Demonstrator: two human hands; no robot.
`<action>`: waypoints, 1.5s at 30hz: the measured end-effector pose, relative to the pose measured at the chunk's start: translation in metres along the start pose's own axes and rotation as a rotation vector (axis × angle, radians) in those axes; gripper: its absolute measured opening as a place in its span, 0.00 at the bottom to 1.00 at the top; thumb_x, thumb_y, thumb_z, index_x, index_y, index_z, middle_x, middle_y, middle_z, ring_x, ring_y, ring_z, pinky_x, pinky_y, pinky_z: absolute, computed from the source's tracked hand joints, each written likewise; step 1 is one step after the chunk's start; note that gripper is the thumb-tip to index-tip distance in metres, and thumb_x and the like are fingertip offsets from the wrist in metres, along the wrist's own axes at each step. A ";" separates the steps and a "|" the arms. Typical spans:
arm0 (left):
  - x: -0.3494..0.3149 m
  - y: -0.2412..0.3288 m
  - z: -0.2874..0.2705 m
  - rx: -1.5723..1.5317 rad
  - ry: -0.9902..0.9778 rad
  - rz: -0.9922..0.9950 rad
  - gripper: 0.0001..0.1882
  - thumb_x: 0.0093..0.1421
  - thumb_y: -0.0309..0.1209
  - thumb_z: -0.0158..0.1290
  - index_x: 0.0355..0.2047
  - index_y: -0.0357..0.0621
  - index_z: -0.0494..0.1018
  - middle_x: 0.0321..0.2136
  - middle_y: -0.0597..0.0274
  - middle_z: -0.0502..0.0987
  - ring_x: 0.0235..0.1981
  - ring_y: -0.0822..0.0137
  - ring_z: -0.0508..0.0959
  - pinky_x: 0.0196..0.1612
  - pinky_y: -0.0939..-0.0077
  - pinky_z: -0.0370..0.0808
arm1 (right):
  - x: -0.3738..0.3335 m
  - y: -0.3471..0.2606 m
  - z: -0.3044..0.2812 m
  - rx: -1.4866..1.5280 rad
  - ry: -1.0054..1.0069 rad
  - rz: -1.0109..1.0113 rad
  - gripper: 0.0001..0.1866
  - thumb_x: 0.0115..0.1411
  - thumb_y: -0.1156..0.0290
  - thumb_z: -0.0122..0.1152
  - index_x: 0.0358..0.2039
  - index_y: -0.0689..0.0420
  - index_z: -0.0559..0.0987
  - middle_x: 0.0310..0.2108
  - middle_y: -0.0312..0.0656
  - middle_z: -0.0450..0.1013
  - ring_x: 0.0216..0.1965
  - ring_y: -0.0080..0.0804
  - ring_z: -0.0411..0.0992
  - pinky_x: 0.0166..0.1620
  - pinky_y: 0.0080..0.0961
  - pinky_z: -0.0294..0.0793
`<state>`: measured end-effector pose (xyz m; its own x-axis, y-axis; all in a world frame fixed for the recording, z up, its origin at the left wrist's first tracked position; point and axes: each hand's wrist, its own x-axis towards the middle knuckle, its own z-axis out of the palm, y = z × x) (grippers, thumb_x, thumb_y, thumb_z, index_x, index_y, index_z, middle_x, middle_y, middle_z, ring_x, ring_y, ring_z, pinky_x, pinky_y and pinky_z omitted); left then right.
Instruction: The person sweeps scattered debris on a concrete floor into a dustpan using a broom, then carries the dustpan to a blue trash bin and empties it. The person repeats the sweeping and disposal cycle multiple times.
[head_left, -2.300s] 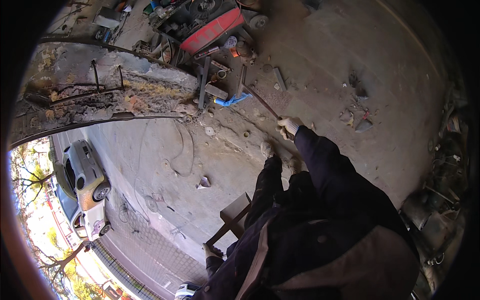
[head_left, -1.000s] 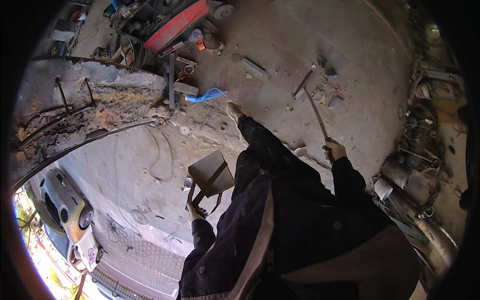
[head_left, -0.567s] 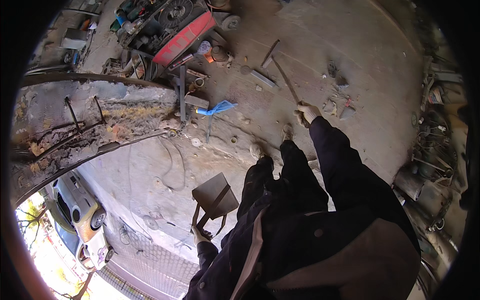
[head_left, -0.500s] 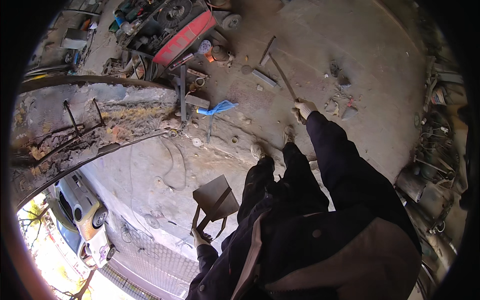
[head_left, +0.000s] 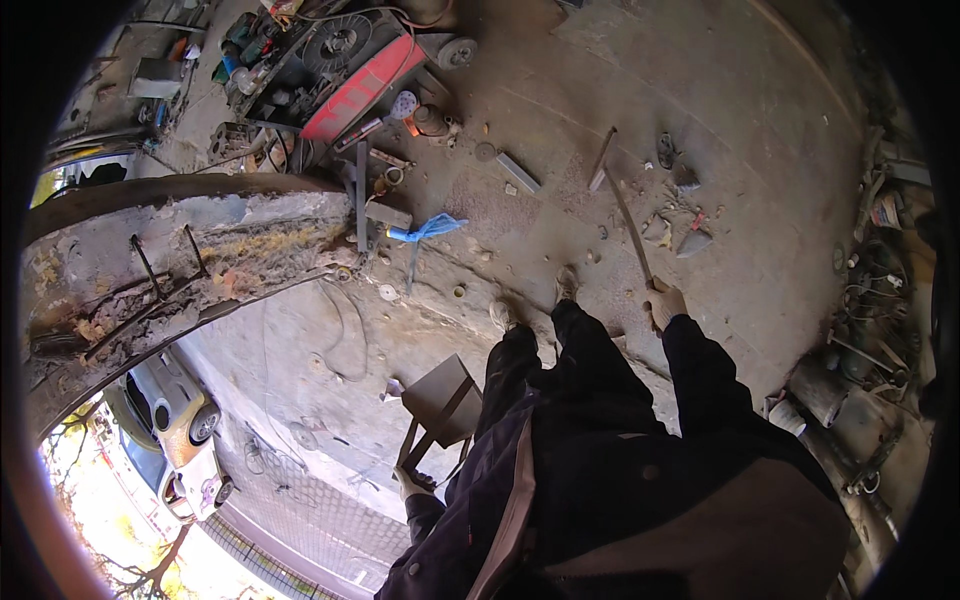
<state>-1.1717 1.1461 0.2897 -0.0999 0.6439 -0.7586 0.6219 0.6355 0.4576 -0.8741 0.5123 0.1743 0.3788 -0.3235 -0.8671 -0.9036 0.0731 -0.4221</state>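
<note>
My right hand (head_left: pixel 662 303) is closed round the handle of a long T-shaped scraper (head_left: pixel 630 225). Its crosspiece is at the far end, over the concrete floor ahead of my feet. Down at the left, my left hand (head_left: pixel 412 484) grips the flat-bar handle of a square sheet-metal dustpan (head_left: pixel 437 395). The pan hangs beside my leg, its plate tilted; part of the handle frame is hidden behind my clothing. To the right of the scraper lie several dark scraps (head_left: pixel 690 243) on the floor.
A grey metal bar (head_left: pixel 519 173) lies left of the scraper. Farther left are a blue bag (head_left: pixel 436 227), a brick-like block (head_left: pixel 388 214) and a red-sided machine (head_left: pixel 360 90). A broken wall (head_left: pixel 180 220) juts in from the left. Pipes and clutter (head_left: pixel 860 370) line the right side.
My right hand has come nearer and to the right, drawing the scraper's crosspiece the same way. The dustpan and my left hand have shifted slightly right.
</note>
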 end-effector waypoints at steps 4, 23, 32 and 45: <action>-0.013 -0.007 0.029 0.008 -0.030 -0.003 0.32 0.61 0.68 0.51 0.27 0.49 0.69 0.11 0.68 0.62 0.10 0.66 0.64 0.15 0.72 0.65 | 0.037 -0.035 0.032 0.137 -0.125 -0.060 0.12 0.68 0.63 0.56 0.49 0.50 0.79 0.17 0.37 0.70 0.09 0.27 0.62 0.12 0.30 0.60; 0.051 0.103 0.153 0.091 -0.156 -0.027 0.32 0.58 0.72 0.51 0.26 0.55 0.68 0.15 0.71 0.63 0.16 0.70 0.64 0.22 0.74 0.64 | -0.055 -0.128 0.071 0.132 -0.078 0.115 0.12 0.68 0.65 0.54 0.51 0.47 0.77 0.22 0.35 0.69 0.14 0.22 0.62 0.16 0.26 0.62; 0.098 0.171 0.178 0.220 -0.130 0.124 0.36 0.58 0.67 0.57 0.25 0.41 0.74 0.16 0.61 0.74 0.13 0.64 0.75 0.18 0.72 0.73 | -0.008 -0.161 0.100 0.132 0.093 -0.043 0.07 0.64 0.67 0.56 0.42 0.48 0.78 0.19 0.34 0.68 0.11 0.24 0.63 0.15 0.27 0.61; 0.074 0.144 0.159 -0.141 -0.104 0.114 0.32 0.60 0.63 0.58 0.28 0.42 0.74 0.14 0.64 0.68 0.14 0.66 0.70 0.20 0.72 0.71 | 0.012 -0.224 0.199 0.165 -0.272 -0.015 0.07 0.67 0.63 0.59 0.44 0.46 0.77 0.22 0.35 0.70 0.14 0.24 0.63 0.16 0.28 0.61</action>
<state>-0.9662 1.2172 0.2254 0.0506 0.6722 -0.7386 0.5091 0.6189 0.5981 -0.6272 0.6801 0.2052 0.4513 -0.0632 -0.8901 -0.8614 0.2299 -0.4530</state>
